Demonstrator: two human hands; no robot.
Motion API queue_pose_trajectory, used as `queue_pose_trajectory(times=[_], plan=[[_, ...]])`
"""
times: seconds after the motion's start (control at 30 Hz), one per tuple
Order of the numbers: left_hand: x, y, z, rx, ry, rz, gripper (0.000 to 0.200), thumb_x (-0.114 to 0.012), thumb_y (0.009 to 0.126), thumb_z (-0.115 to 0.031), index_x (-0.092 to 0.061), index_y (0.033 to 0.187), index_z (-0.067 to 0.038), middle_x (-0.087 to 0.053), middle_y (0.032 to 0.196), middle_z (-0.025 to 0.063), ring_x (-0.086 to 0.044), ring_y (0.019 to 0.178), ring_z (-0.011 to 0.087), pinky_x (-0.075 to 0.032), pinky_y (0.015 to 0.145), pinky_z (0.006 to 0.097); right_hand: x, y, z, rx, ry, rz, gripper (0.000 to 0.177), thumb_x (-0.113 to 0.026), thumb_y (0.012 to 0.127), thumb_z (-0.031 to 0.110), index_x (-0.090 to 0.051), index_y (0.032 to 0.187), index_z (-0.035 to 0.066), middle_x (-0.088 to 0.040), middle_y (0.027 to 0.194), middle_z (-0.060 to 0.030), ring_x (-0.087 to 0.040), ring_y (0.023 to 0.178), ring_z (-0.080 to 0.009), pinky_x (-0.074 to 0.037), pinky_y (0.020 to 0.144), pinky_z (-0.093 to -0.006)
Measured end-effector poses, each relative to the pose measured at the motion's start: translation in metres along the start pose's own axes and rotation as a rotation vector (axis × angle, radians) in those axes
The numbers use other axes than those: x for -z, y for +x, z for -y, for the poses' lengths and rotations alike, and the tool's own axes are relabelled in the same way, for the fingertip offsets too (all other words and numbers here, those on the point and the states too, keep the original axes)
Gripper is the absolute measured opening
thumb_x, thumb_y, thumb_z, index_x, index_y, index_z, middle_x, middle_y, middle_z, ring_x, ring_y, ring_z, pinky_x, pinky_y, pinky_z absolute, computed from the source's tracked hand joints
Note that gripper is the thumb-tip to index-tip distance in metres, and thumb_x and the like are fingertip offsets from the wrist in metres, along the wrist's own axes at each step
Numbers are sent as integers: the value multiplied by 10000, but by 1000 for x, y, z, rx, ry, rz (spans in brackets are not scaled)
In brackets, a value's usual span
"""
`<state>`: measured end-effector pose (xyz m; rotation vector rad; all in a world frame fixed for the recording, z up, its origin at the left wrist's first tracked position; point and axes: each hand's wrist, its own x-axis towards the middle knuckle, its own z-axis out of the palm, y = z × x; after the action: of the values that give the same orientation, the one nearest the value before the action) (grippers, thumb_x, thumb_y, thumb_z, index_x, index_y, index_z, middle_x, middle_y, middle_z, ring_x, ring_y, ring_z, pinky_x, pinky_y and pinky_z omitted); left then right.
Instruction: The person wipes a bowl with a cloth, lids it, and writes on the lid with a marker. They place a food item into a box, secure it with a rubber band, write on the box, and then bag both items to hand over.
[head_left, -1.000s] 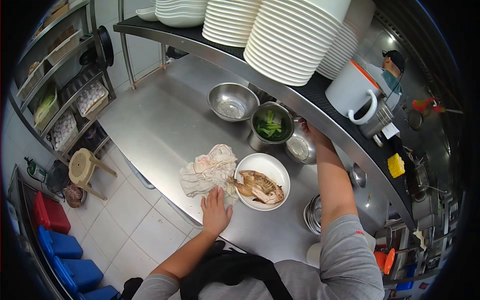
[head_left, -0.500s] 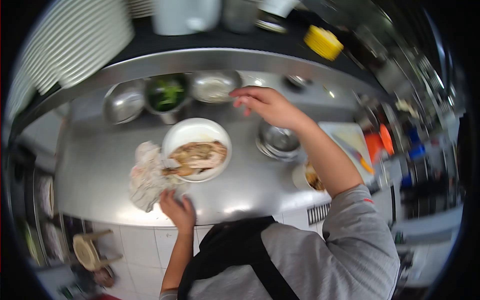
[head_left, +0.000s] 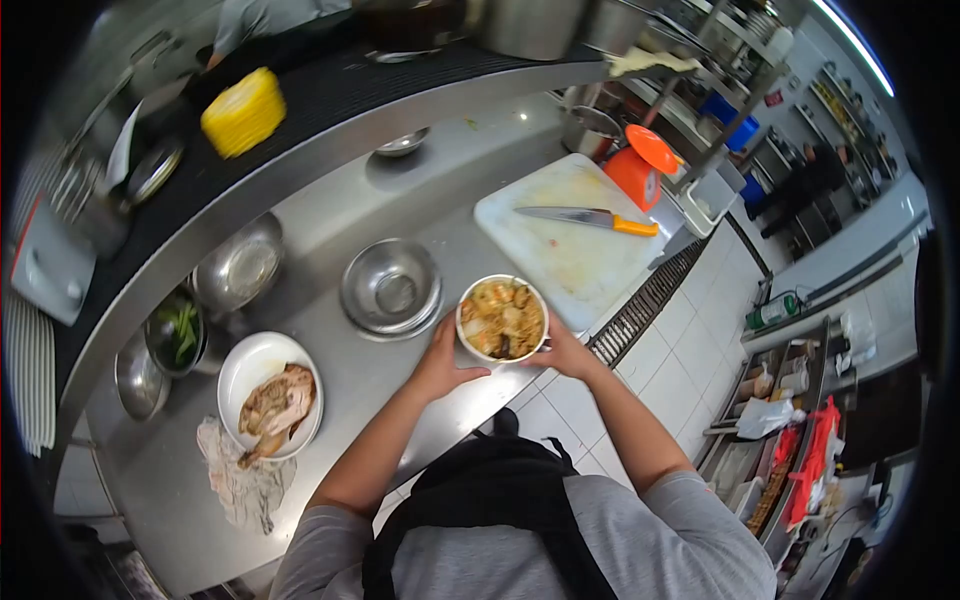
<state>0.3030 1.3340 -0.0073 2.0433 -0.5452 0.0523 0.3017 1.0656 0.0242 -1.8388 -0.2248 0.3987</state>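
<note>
Both hands are now cupping the white round bowl of mixed cooked food (head_left: pixel 500 318) at the near edge of the steel tabletop (head_left: pixel 460 180), between the stacked steel mixing bowls (head_left: pixel 392 290) and the white cutting board (head_left: pixel 560 255). The left hand (head_left: pixel 443 358) and the right hand (head_left: pixel 562 350) are each curling partway closed round its wall. A second ago the left was lying on the crumpled white cloth (head_left: pixel 240 485) and the right was reaching under the black-matted shelf (head_left: pixel 330 90), so work is shifting off the white plate with the cooked chicken piece (head_left: pixel 248 362) onto this bowl.
</note>
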Motion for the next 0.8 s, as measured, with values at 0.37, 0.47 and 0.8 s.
queue_pose_trajectory(times=[0.37, 0.47, 0.8], plan=[[-39, 14, -61, 337, -305, 46, 712, -858, 692, -131, -528, 1314, -22, -590, 1289, 106, -570, 1166, 223, -451, 996, 357, 33, -23, -8, 456, 147, -92, 1009, -901, 640, 241, -327, 1431, -10, -467, 1393, -187, -424, 1324, -284, -323, 1116, -390], [-70, 14, -104, 351, -178, 21, 826, -836, 734, -263, -419, 1395, 5, -516, 1362, 104, -508, 1239, 226, -383, 1050, 360, 78, -56, -19, 471, 94, -108, 1118, -911, 594, 258, -269, 1474, 6, -417, 1400, -208, -389, 1337, -336, -312, 1117, -380], [-332, 133, -251, 94, -472, 324, 906, -865, 708, -365, -404, 1388, 17, -532, 1328, 111, -515, 1222, 225, -387, 1042, 357, 340, -260, -78, 345, 34, -364, 1255, -906, 569, 222, -120, 1538, 91, -335, 1447, -223, -317, 1367, -392, -290, 1129, -405]])
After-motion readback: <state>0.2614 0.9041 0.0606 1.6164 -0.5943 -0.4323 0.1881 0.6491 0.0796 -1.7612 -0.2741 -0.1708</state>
